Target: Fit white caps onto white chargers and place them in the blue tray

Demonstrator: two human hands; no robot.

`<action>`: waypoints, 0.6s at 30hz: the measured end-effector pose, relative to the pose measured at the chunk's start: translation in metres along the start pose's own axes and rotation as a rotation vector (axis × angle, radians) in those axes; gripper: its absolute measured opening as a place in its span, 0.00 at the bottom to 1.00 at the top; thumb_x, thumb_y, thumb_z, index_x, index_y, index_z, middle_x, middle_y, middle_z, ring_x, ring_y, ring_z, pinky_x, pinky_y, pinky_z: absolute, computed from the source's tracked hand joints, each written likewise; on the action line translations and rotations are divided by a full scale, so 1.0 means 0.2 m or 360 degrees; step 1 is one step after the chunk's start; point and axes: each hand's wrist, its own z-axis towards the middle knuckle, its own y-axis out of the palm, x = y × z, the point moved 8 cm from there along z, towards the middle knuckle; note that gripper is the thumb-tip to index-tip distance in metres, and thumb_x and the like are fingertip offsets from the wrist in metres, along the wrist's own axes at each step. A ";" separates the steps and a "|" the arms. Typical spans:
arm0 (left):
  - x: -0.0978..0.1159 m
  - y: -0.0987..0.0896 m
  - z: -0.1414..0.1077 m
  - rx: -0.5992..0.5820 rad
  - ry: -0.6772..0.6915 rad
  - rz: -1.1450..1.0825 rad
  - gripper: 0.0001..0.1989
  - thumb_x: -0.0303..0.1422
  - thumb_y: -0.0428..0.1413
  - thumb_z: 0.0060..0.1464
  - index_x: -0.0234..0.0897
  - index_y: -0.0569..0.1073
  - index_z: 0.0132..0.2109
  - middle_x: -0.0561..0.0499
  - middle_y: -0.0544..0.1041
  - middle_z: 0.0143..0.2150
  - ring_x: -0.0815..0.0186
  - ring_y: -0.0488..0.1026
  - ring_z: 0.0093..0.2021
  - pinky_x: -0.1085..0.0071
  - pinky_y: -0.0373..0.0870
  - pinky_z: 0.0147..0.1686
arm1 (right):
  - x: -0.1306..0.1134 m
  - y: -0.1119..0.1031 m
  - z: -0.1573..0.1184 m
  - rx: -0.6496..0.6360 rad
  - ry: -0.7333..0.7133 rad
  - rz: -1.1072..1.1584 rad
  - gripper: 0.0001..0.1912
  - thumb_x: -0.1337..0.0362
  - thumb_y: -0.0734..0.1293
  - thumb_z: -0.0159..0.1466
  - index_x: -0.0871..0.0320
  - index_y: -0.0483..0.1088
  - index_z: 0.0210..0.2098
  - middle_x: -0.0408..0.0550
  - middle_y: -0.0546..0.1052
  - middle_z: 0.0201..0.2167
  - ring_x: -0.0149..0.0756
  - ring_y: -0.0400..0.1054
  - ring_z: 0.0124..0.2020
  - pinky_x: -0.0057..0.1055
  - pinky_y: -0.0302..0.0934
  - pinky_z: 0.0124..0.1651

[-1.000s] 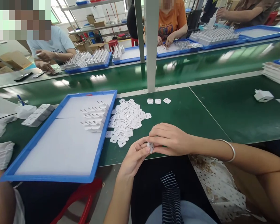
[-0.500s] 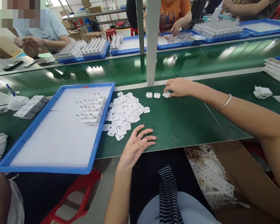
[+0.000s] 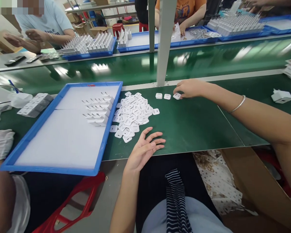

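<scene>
My right hand reaches to the back of the green bench. Its thumb and fingers are closed on a small white square plate with rounded corners and a dark slot. To the left of that plate lie a second white plate and another, which looks thicker, in a row. Beside them is a loose pile of the same white plates. My left hand hovers by the bench's front edge, fingers spread and holding nothing, just right of the pile.
A blue-rimmed tray holds several white plug housings with pins. A white plug charger stands at the right. A grey post rises behind the row. Across the green conveyor people work at trays. A red stool is below left.
The whole view has shifted slightly. The plate under my right hand has come down flatter, in line with the other two. My left hand keeps its spread pose.
</scene>
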 end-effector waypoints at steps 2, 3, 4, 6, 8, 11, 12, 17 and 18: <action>0.00 0.00 0.00 -0.0007 -0.0001 -0.0002 0.29 0.25 0.63 0.52 0.42 0.62 0.59 0.44 0.75 0.53 0.59 0.77 0.49 0.61 0.70 0.52 | 0.00 0.00 0.00 -0.0006 0.0013 0.0020 0.21 0.62 0.67 0.61 0.54 0.75 0.54 0.55 0.76 0.54 0.53 0.71 0.52 0.37 0.62 0.42; 0.00 0.00 0.00 -0.0008 -0.0001 -0.0002 0.29 0.25 0.63 0.52 0.42 0.62 0.58 0.44 0.75 0.53 0.59 0.77 0.49 0.61 0.70 0.52 | 0.00 0.00 0.00 -0.0005 0.0011 0.0031 0.21 0.62 0.66 0.61 0.55 0.75 0.54 0.55 0.76 0.54 0.53 0.70 0.53 0.38 0.62 0.43; 0.00 0.00 0.00 -0.0006 0.0000 -0.0001 0.29 0.25 0.63 0.52 0.42 0.62 0.58 0.44 0.75 0.53 0.59 0.77 0.49 0.61 0.70 0.52 | 0.00 0.00 -0.01 -0.0001 0.0004 0.0043 0.22 0.62 0.66 0.61 0.55 0.75 0.54 0.55 0.75 0.55 0.53 0.70 0.53 0.38 0.63 0.44; 0.00 0.00 0.00 -0.0003 0.0003 -0.0002 0.29 0.24 0.63 0.52 0.43 0.63 0.58 0.44 0.75 0.53 0.59 0.76 0.50 0.61 0.70 0.52 | 0.00 0.01 -0.01 0.0004 -0.0011 0.0072 0.22 0.62 0.66 0.61 0.57 0.75 0.55 0.55 0.75 0.56 0.53 0.70 0.54 0.39 0.63 0.46; 0.00 0.00 0.00 -0.0005 0.0004 -0.0006 0.29 0.24 0.62 0.52 0.42 0.63 0.58 0.44 0.75 0.54 0.59 0.76 0.51 0.61 0.70 0.52 | 0.01 0.01 -0.02 0.0001 -0.0001 0.0105 0.23 0.61 0.66 0.61 0.57 0.74 0.55 0.54 0.75 0.57 0.53 0.69 0.56 0.40 0.64 0.47; -0.01 0.00 0.00 -0.0020 -0.0001 -0.0013 0.28 0.24 0.62 0.52 0.42 0.64 0.58 0.44 0.75 0.54 0.59 0.75 0.52 0.61 0.69 0.53 | 0.03 -0.02 -0.04 0.0019 0.0061 0.0134 0.27 0.59 0.68 0.60 0.55 0.72 0.58 0.54 0.72 0.60 0.55 0.68 0.57 0.41 0.64 0.47; -0.01 0.00 0.00 -0.0029 -0.0004 -0.0013 0.28 0.24 0.62 0.52 0.43 0.64 0.58 0.44 0.74 0.54 0.59 0.75 0.52 0.61 0.69 0.53 | 0.02 -0.05 -0.05 0.0057 0.0080 0.0139 0.28 0.58 0.68 0.59 0.55 0.71 0.59 0.54 0.72 0.60 0.56 0.68 0.57 0.41 0.64 0.46; 0.00 0.03 0.00 -0.0128 0.0012 0.0060 0.20 0.26 0.62 0.53 0.41 0.70 0.53 0.46 0.75 0.51 0.60 0.74 0.52 0.63 0.68 0.53 | -0.29 -0.27 -0.09 0.0371 -0.0118 0.0405 0.22 0.59 0.68 0.61 0.58 0.73 0.54 0.56 0.76 0.53 0.52 0.72 0.48 0.39 0.62 0.42; 0.00 0.04 0.00 -0.0153 0.0025 0.0111 0.17 0.27 0.63 0.54 0.40 0.71 0.50 0.46 0.75 0.49 0.60 0.73 0.51 0.63 0.68 0.53 | -0.41 -0.31 -0.09 0.0415 -0.0212 0.0526 0.19 0.59 0.67 0.62 0.58 0.74 0.51 0.56 0.76 0.51 0.49 0.72 0.46 0.38 0.62 0.42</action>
